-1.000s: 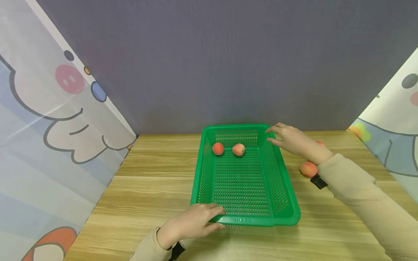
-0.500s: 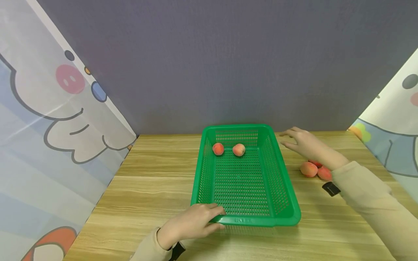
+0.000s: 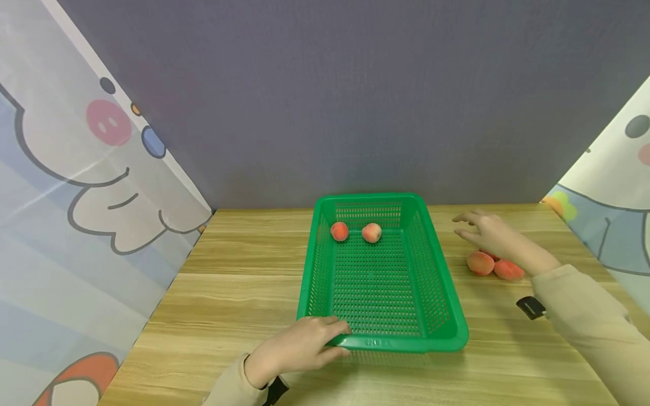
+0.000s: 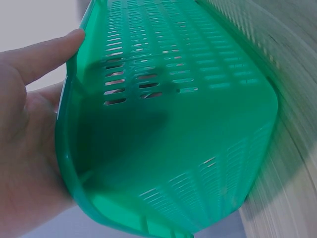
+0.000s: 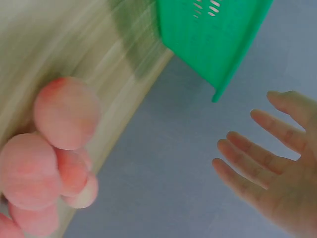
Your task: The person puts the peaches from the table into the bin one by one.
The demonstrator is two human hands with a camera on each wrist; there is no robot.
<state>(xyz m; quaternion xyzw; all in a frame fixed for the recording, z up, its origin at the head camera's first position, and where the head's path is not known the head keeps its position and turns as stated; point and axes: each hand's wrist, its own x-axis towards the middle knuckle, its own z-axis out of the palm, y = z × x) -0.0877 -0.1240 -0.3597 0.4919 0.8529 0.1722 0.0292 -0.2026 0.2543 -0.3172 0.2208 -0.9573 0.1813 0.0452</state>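
My left hand grips the near rim of a green plastic basket, fingers over the edge and thumb on the outer side. The left wrist view shows that thumb against the basket's slotted wall. Two peaches lie at the basket's far end. To the basket's right, my right hand hovers with spread, relaxed fingers and holds nothing. Just below it sits a cluster of reddish peaches, partly hidden by the hand and forearm. Several peaches of that cluster show in the right wrist view.
Everything stands on a wood-grain table. A grey wall rises behind its back edge, close to the basket's far end. Cartoon-printed sheets border both sides.
My right hand has moved right, from over the basket's far right rim to above the peach cluster, uncovering more of the peaches. The left hand and basket have stayed put.
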